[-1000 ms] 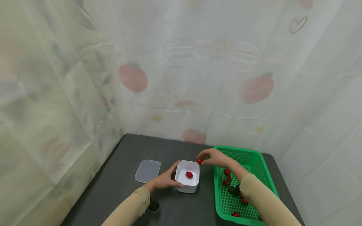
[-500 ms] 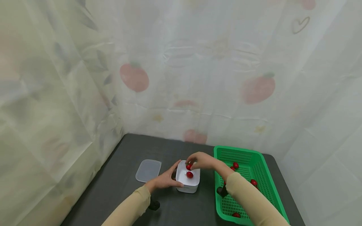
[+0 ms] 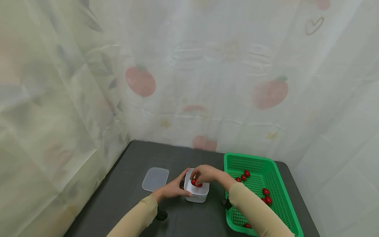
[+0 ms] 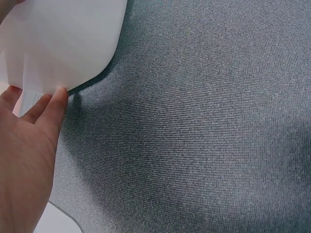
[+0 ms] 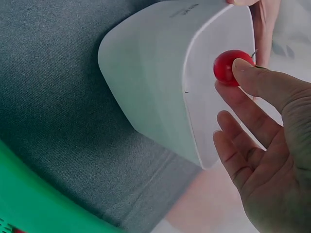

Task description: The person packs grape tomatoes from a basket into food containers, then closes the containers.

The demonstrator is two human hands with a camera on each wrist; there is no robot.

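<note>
Red tomato (image 5: 224, 68) pinched, the right hand (image 3: 205, 173) has moved over the box (image 5: 146, 73) that the left hand (image 3: 171, 189) grips.

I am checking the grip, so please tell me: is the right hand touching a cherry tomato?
Touching. The right wrist view shows the right hand pinching a cherry tomato, thumb against its red skin.

White squarish box (image 3: 197, 199) sits open side up on the dark table (image 3: 183, 219), left hand (image 3: 171, 189) gripping it from 9 o'clock. Right hand (image 3: 206, 173) pinches a shiny red tomato (image 5: 224, 68) over the opening, second tomato (image 3: 200, 185) peeking out at its 4 o'clock.
</note>
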